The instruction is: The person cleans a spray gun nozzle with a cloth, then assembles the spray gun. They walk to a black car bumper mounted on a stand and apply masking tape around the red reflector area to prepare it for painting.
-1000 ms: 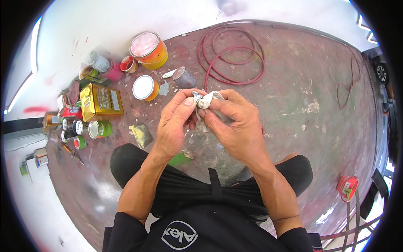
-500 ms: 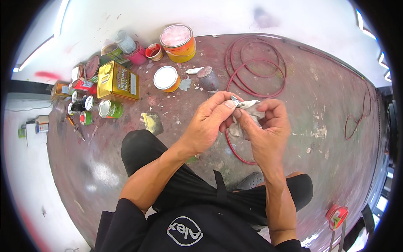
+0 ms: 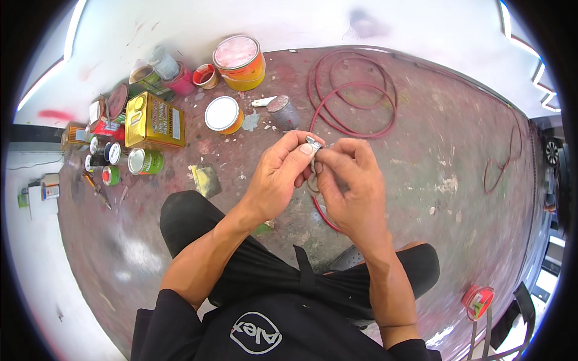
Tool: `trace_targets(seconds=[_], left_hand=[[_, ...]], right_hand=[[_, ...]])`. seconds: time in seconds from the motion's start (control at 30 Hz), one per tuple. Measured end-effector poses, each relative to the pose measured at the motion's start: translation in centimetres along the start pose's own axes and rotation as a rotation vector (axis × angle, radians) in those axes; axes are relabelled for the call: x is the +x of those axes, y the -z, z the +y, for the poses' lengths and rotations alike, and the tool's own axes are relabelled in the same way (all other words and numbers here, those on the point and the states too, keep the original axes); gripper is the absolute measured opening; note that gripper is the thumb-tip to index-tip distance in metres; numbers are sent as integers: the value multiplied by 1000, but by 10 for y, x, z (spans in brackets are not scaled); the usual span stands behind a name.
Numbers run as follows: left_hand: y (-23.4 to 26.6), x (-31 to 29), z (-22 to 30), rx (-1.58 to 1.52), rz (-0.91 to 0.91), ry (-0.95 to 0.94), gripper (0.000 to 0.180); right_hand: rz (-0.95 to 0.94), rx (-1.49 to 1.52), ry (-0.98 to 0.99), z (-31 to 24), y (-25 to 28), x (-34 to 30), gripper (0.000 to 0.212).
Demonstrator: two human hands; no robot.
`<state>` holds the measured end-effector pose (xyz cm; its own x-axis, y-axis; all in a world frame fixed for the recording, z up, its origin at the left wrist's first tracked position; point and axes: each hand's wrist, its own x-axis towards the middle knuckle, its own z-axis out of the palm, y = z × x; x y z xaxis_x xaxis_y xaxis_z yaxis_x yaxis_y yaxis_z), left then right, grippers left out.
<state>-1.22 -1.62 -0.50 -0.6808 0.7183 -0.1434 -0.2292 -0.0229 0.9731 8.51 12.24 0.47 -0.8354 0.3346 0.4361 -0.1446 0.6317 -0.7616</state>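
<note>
I sit cross-legged on a stained concrete floor point(image 3: 445, 156). My left hand point(image 3: 278, 175) and my right hand point(image 3: 352, 183) meet in front of me, fingertips together on a small silver metal part point(image 3: 313, 143). Both hands pinch it; most of the part is hidden by my fingers. A red hose point(image 3: 352, 90) lies coiled on the floor just beyond the hands, and one end runs under them toward my knees.
Paint cans stand at the upper left: an orange tin point(image 3: 239, 62), a white-lidded can point(image 3: 223, 114), a yellow rectangular tin point(image 3: 154, 121), several small cans point(image 3: 114, 162). A grey cup point(image 3: 283, 112) lies near the hose. A red tape measure point(image 3: 478, 301) sits at lower right. A white wall point(image 3: 301, 24) runs behind.
The view has shifted, so the cans and hose sit further right in the picture. My hands stay together on the small part, with fingers closed tighter around it.
</note>
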Motion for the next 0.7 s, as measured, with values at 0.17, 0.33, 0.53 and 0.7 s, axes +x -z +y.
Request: trace_targets(seconds=[0.17,0.33,0.53,0.7], left_hand=[[-7,-6,3,-4,-65,-181,31],[-5,-5,4,184,-143,-214,31],[-6,-4,4,42,-104,-22,27],[4,1,-5,-32,-96,141,29]], right_hand=[[116,651,-671,-11,0,3,11],[-58,582,-751,-5,18,-3,15],[-41,77,-285,-14,13,-3,21],[-118,-159,96,1,8,-3,28]])
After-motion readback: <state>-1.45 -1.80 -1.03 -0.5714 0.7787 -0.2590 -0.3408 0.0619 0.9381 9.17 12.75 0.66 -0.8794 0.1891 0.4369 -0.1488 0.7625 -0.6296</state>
